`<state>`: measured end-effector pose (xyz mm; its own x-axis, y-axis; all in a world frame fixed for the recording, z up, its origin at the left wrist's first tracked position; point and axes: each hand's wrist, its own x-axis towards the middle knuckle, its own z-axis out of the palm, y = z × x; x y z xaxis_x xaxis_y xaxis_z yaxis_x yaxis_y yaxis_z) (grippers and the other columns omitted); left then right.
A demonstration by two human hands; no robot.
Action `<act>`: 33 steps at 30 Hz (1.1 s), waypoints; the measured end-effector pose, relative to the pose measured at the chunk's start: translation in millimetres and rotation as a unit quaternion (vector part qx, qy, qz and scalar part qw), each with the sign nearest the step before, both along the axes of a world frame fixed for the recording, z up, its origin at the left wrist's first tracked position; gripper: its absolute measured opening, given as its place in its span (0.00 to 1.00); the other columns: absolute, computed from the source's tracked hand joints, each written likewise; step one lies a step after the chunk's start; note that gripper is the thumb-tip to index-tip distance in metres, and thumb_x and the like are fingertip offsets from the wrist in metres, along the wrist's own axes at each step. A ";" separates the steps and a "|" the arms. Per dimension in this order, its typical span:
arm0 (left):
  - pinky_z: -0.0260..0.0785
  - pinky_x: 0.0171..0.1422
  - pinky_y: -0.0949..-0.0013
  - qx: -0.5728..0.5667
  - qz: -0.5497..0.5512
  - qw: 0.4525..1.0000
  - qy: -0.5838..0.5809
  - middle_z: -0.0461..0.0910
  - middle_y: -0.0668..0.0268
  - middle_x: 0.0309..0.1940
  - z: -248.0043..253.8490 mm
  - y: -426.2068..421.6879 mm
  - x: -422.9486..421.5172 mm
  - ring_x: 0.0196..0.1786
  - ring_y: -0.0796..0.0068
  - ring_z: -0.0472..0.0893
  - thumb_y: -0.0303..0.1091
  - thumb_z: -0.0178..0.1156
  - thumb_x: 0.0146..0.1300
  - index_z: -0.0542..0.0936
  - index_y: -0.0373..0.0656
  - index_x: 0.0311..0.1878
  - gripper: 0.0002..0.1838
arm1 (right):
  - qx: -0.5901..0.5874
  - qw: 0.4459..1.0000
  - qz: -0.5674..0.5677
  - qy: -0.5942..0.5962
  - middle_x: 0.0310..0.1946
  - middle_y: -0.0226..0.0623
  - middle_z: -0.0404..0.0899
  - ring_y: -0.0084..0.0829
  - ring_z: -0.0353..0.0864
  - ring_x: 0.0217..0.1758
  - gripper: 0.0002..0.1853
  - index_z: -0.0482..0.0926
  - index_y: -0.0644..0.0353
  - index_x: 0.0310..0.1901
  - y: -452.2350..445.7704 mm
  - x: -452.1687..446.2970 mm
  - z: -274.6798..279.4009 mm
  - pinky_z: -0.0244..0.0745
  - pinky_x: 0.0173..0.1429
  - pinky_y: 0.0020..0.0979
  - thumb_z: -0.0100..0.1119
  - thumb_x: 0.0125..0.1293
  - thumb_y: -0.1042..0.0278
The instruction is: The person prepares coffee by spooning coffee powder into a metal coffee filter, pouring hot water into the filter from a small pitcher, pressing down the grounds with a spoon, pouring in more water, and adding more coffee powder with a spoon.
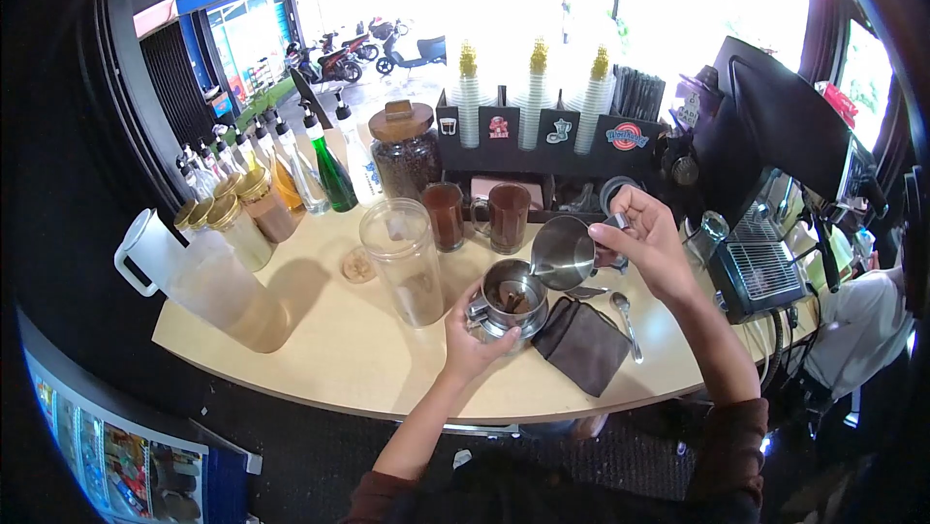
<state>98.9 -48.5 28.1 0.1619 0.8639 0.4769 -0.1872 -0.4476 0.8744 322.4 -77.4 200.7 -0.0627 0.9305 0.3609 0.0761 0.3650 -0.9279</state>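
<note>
My left hand (475,343) is wrapped round a metal cup (505,320) low over the wooden counter, with something dark inside it. Over its right rim, my right hand (639,238) grips a small metal pitcher (563,253) by the handle, tilted left. Two glass mugs of brown drink (445,217) stand just behind the cup. A tall clear container (401,262) is left of my left hand. To the right of the cup lie a dark folded cloth (586,345) and a spoon (627,325).
On the counter (339,369) at left are a frosted jug (213,282), lidded jars (237,233) and pump bottles (329,166). A jar of dark beans (405,151) and a black cup rack (542,151) line the back. A machine (760,262) and a seated person (857,330) are at right.
</note>
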 end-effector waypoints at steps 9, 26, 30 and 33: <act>0.67 0.64 0.64 0.016 0.006 1.000 -0.009 0.77 0.54 0.53 1.5 -1.3 0.7 0.57 0.67 0.77 0.36 0.74 0.45 0.66 0.32 0.64 0.43 | 0.001 0.999 -0.016 -0.044 0.23 0.16 0.64 0.06 0.57 0.24 0.16 0.66 0.56 0.31 5.8 -5.7 2.7 0.51 0.26 0.14 0.69 0.59 0.71; 0.68 0.62 0.64 0.011 0.008 1.000 -0.022 0.77 0.55 0.52 -0.3 -2.9 3.0 0.56 0.67 0.77 0.34 0.74 0.44 0.66 0.33 0.64 0.43 | 0.036 0.996 -0.004 -0.086 0.23 0.17 0.64 0.07 0.55 0.25 0.17 0.65 0.56 0.30 10.4 -12.7 2.9 0.50 0.26 0.16 0.69 0.58 0.72; 0.67 0.62 0.64 0.014 0.008 1.000 -0.024 0.77 0.55 0.52 -0.4 -2.2 2.8 0.55 0.67 0.77 0.34 0.73 0.44 0.66 0.34 0.64 0.42 | 0.038 0.995 0.002 -0.087 0.23 0.17 0.64 0.07 0.55 0.25 0.17 0.65 0.56 0.30 10.1 -13.2 4.3 0.50 0.26 0.17 0.69 0.58 0.72; 0.67 0.62 0.64 0.023 0.012 0.999 -0.022 0.77 0.55 0.52 -2.4 -1.2 3.1 0.55 0.67 0.77 0.34 0.73 0.44 0.66 0.34 0.64 0.42 | 0.017 0.996 0.000 -0.082 0.23 0.17 0.65 0.07 0.58 0.26 0.17 0.65 0.56 0.30 9.0 -12.7 5.6 0.53 0.27 0.16 0.69 0.59 0.73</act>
